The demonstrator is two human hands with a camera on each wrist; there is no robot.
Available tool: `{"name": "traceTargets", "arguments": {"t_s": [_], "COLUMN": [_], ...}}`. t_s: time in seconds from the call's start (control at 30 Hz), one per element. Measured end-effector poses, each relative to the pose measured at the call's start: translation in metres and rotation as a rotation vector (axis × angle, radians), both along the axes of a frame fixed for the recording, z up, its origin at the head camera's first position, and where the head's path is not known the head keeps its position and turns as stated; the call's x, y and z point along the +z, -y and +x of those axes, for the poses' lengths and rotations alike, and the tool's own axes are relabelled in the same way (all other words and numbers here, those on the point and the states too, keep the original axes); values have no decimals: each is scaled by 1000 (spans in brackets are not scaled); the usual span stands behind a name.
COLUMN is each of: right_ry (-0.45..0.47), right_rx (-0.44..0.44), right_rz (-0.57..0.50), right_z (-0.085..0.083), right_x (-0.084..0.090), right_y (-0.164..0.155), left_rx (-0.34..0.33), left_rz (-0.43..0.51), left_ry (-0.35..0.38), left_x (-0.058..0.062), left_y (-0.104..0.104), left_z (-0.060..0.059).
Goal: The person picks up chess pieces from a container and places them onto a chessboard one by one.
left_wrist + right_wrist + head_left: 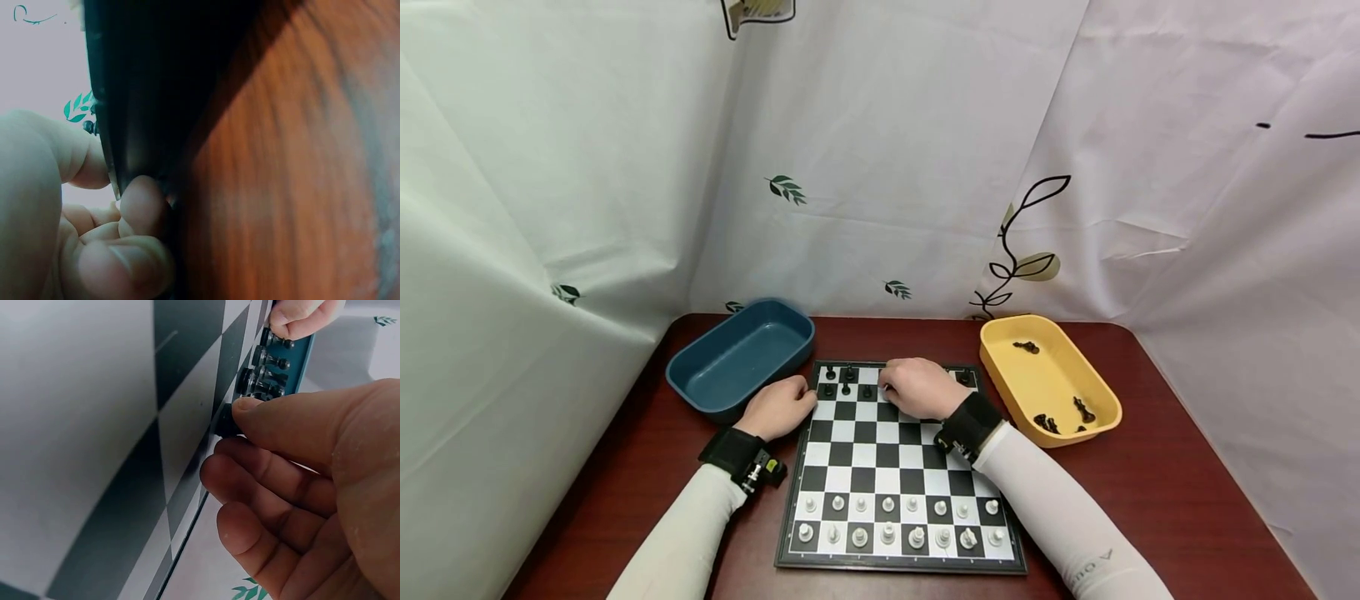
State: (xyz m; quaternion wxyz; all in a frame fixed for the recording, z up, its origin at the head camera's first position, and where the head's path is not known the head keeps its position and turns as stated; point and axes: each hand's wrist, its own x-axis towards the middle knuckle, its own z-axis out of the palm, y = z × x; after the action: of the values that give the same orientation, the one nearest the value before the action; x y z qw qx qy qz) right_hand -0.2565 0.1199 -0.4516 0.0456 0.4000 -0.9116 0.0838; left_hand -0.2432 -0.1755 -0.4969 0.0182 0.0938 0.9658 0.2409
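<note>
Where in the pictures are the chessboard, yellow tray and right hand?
Chessboard [887, 480], head view: a white square.
Yellow tray [1047, 379], head view: its bare floor.
Right hand [922, 388], head view: its back.

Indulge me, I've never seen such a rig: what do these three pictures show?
There is no robot: you see a person's left hand and right hand, both bare. The wide picture comes from the person's head, looking forward and down. The close-ups come from the left wrist camera and right wrist camera, so things look tilted there.

On the table lies a chess board, with white pieces in two rows near the person and black pieces toward the far edge. A blue tray stands left; a yellow tray on the right holds more black pieces.

The left hand grips the board's edge; the right pinches a black piece.
</note>
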Motion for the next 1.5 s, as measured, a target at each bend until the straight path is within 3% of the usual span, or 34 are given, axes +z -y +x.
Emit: {"name": "traceTargets", "arguments": {"t_s": [0.27,0.5,0.93,1.27,1.5], "right_ry": [-45,-65,-79,-88,-112], "right_rx": [-15,-57,-185,-325,-368], "right_rz": [-12,-59,-187,-178,-177], "right_z": [4,8,5,-3,-11], "right_x": [-1,17,49,58,61], "right_y": [-3,-16,-73,-119,-154], "left_rx": [8,2,1,-4,3], "left_rz": [-4,0,-2,-4,-3], "left_ry": [2,-5,10,12,7], "left_x": [-1,-1,2,1,0], "left_y": [0,1,0,-1,0], "left_z": [-1,-1,2,1,1]}}
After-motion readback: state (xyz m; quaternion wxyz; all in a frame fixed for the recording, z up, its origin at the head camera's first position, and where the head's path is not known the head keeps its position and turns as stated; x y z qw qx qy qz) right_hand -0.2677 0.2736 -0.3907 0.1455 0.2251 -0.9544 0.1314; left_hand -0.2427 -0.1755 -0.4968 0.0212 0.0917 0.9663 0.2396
